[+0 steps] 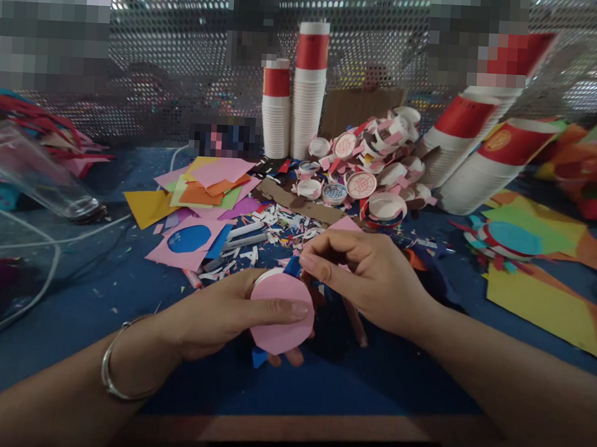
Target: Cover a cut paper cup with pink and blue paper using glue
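My left hand is closed round a disc faced with pink paper, its thumb pressed flat across the pink side. A white rim shows along the disc's upper left edge. Blue paper tabs stick out from it, one at the top and a blue tab at the lower left. At the top edge, my right hand pinches with thumb and forefinger at the blue paper tab. The underside of the disc, in my left palm, is hidden.
Behind lie paper scraps, a stack of coloured paper and a heap of cut cup bottoms. Upright paper cups stand at the back, and leaning cups at the right. A clear plastic cup lies at the left.
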Demonstrator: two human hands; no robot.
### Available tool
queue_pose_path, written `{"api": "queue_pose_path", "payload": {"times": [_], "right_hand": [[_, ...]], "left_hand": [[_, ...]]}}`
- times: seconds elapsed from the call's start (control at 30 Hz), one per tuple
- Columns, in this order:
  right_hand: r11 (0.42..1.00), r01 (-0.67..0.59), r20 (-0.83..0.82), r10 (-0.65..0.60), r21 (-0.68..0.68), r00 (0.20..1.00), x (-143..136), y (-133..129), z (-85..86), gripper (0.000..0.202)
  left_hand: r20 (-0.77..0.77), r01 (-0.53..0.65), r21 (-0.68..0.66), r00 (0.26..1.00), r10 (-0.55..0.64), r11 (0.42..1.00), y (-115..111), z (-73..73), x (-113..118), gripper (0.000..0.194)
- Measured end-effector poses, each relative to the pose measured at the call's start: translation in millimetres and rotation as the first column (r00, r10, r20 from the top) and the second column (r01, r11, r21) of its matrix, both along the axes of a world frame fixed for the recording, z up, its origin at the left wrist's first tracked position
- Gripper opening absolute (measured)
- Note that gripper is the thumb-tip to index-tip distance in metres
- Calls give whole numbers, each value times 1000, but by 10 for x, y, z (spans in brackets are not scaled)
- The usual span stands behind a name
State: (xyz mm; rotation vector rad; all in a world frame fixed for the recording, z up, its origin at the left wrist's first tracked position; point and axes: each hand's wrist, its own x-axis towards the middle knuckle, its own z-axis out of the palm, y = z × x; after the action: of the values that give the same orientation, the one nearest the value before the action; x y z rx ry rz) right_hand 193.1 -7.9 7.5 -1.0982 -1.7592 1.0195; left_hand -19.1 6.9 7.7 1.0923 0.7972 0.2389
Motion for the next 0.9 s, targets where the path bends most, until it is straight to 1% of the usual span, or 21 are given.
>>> {"api": "queue_pose_path", "payload": {"times": [0.1, 0.17, 0.2, 0.27, 0.33, 0.4, 0.43, 0.5, 0.6, 0.73, 0.9], "right_hand": [[1000, 0, -4, 0, -29, 1000, 3, -15, 4, 23], [1000, 29, 5, -29, -1, 1000, 8, -18, 1, 26], [998, 50, 13, -50, 24, 999, 11, -16, -2, 27], [991, 102, 21, -104, 88, 994, 20, -13, -11, 26], [979, 153, 13, -156, 137, 988, 28, -13, -16, 21], [970, 185, -10, -186, 155, 983, 31, -23, -13, 18], [974, 183, -29, -180, 135, 983, 28, -31, -7, 17], [989, 139, -68, -136, 48, 988, 15, -53, 10, 18], [996, 44, -97, -51, -73, 994, -21, -76, 29, 20], [995, 8, -95, -17, -96, 995, -57, -73, 24, 21], [994, -2, -93, -9, -112, 996, -39, -64, 16, 24]], "left_hand": [[10, -22, 14, 1000, 22, 1000, -1, 1, 9, 28], [10, -67, 27, 998, 67, 997, -9, 9, 18, 26], [14, -111, 42, 994, 111, 993, -16, 15, 23, 24], [44, -254, 82, 967, 252, 964, -28, 31, 40, 21], [95, -410, 113, 911, 401, 905, -36, 48, 61, 19], [135, -502, 129, 863, 486, 855, -34, 61, 83, 24], [151, -521, 129, 851, 503, 844, -29, 65, 93, 29], [189, -548, 123, 831, 523, 827, -19, 68, 109, 35], [219, -595, 100, 795, 565, 798, -12, 62, 120, 37], [205, -613, 107, 784, 586, 783, -16, 32, 117, 39], [220, -574, 126, 812, 541, 810, -2, -23, 101, 39]]}}
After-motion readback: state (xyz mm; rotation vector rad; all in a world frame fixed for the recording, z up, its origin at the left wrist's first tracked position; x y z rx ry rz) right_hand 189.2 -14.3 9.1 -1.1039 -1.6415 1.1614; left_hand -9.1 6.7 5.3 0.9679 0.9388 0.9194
